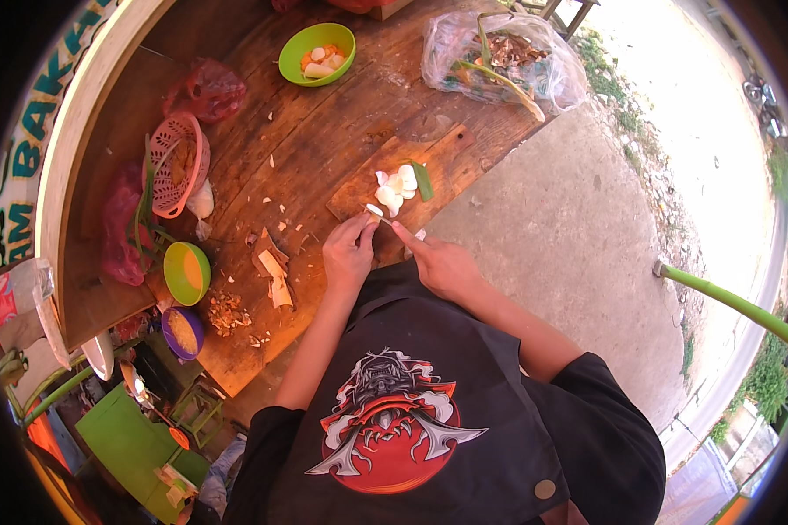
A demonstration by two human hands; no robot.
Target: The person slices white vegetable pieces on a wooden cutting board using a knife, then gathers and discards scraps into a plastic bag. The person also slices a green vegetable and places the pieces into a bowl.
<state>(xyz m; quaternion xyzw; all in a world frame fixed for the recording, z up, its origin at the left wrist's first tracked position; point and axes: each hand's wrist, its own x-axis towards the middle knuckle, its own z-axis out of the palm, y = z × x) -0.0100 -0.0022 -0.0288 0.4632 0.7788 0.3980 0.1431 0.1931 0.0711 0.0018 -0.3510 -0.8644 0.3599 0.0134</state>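
My left hand [349, 248] pinches a small pale piece [373, 210], white on its cut face, at the near edge of a wooden cutting board [361, 177]. My right hand [443, 259] grips a knife [385, 220] whose thin blade touches or nearly touches that piece; its handle is hidden in the hand. Just beyond the fingers, several white slices [396, 188] lie heaped on the board, with a flat green leaf piece [422, 181] beside them on the right.
On the wooden table [289, 138] stand a green bowl of pale and orange pieces [317, 54], another green bowl [187, 273], a purple bowl [182, 333] and a pink basket [179, 164]. Peelings [226, 314] lie at left. A clear plastic bag of scraps [502, 62] sits at the far right edge.
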